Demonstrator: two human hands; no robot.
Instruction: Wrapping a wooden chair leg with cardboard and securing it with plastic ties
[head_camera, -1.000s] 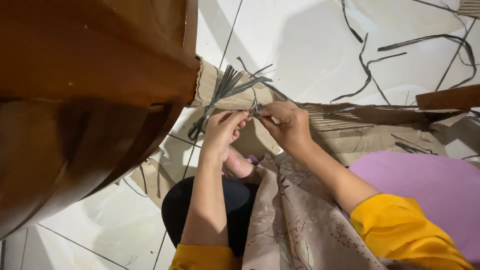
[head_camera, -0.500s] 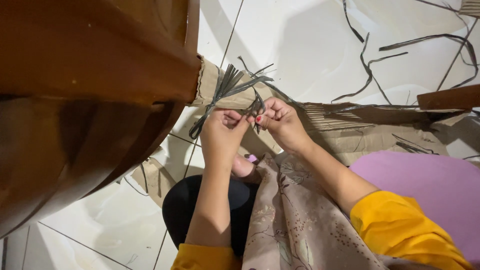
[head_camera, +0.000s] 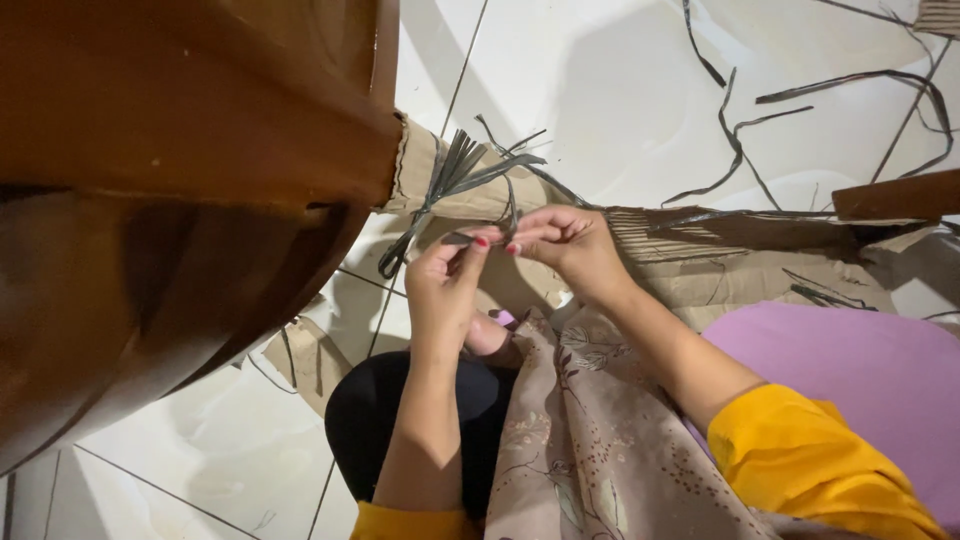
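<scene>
Strip: a thin dark strip is lying almost level between the two hands, just above the person's lap, its long axis running left to right across the view.
Bundle: the strip is leading up into a bundle of dark strips that is fanning out against a piece of cardboard on the tiled floor, up and to the left of both hands.
Left hand: the left hand is pinching the near end of the strip between thumb and fingertips, fingers curled in, wrist pointing up from the lap.
Right hand: the right hand is closing its fingertips on the same strip just beside the left hand's grip, so the two hands are nearly touching.
Nearer hand: the left hand is sitting closer to the bundle; the right hand is reaching in from the other side.
Surroundings: a brown wooden piece of furniture is looming at the left, loose dark strips are lying scattered on the floor well apart from the hands, and a patterned cloth is covering the lap.
</scene>
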